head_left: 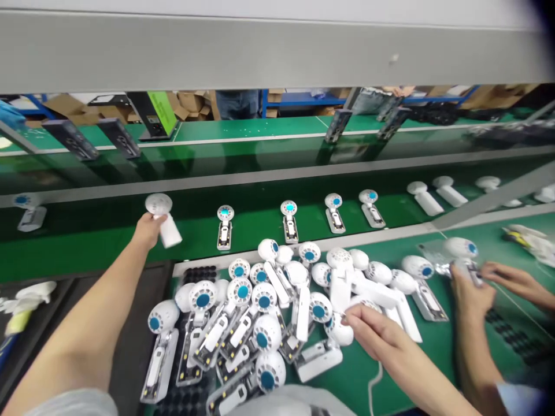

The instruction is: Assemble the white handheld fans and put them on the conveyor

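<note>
My left hand reaches over the green conveyor belt, closed around a white round-headed device with a rectangular body. Its vented head faces up. My right hand is held above the right part of a heap of similar devices, thumb and fingertips pinched together. Whatever lies between those fingertips is too small to make out. Many heads in the heap carry a blue disc, such as on one front device. Several bodies show a clear frame with small yellow squares inside, like the leftmost device.
A row of devices, including one in the middle, lies along the belt. At right, a co-worker's hands hold another device. A grey beam crosses overhead. Dark boxes stand on the far ledge.
</note>
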`<move>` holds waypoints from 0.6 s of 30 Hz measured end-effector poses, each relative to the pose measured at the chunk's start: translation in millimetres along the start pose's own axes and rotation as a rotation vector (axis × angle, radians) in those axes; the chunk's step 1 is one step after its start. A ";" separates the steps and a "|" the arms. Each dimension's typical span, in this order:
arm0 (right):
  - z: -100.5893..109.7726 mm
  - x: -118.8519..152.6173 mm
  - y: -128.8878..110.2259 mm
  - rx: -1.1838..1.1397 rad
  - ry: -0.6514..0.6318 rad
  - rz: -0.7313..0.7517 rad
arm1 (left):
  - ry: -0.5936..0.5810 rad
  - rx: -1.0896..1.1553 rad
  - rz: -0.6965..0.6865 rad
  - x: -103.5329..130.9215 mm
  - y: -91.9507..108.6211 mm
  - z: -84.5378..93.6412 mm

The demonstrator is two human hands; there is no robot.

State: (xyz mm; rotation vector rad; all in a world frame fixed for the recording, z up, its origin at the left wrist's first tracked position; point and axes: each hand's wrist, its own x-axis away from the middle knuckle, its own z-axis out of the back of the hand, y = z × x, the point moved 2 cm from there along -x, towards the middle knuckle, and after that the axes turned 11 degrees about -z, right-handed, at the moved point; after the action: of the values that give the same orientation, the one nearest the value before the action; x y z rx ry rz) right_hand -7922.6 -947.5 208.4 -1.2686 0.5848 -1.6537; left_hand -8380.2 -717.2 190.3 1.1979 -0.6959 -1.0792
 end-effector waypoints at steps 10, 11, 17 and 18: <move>-22.4 21.0 -24.5 0.054 -0.087 0.260 | -0.294 0.397 0.152 194.4 99.3 -121.6; -24.6 23.0 -26.7 0.063 -0.077 0.286 | -0.333 0.389 0.150 212.9 102.9 -131.3; -31.0 34.0 -30.6 0.050 -0.107 0.361 | -0.577 0.463 0.120 275.0 117.1 -159.0; -31.1 35.2 -30.1 0.032 -0.113 0.362 | -0.600 0.473 0.114 279.6 119.4 -160.1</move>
State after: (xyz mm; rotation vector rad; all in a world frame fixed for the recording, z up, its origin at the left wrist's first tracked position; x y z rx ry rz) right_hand -7963.8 -970.1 238.6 -1.1471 0.6719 -1.2794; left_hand -8101.9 -914.2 232.8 1.2055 -1.5317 -1.2242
